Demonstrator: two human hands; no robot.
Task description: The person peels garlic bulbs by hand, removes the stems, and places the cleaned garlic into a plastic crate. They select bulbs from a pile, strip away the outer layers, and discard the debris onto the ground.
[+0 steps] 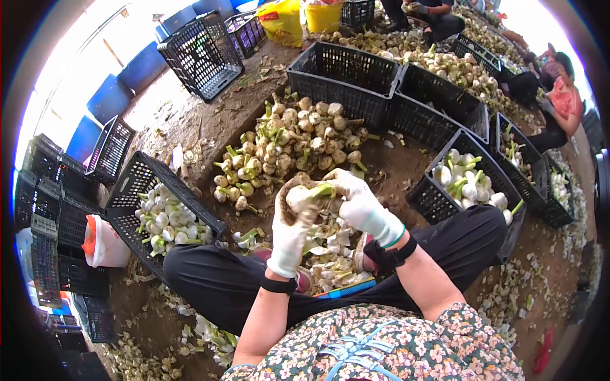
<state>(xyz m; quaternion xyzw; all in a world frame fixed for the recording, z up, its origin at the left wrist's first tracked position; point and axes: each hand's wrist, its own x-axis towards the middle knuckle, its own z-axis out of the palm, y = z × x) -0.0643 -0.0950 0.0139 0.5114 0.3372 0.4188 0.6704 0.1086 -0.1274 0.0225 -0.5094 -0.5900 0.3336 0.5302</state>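
Note:
My left hand [293, 219], in a soiled white glove, is wrapped round a garlic bulb [301, 198] in front of me. My right hand [357, 200], also gloved, has its fingers closed at the green stem end of the same bulb. Beyond my hands lies a heap of unpeeled garlic bulbs [286, 140] with short stems. Below them, between my legs, are loose peelings [330, 236]. Cleaned white bulbs fill part of the black crate [143, 181] on the left and the black crate [438, 197] on the right.
Two black crates [343, 82] stand behind the heap. A white bucket [109, 244] and stacked crates [44, 209] are at the left. An upright crate [200, 60] and a yellow bag [279, 24] are at the back. Other people [562, 101] sit at the right and back.

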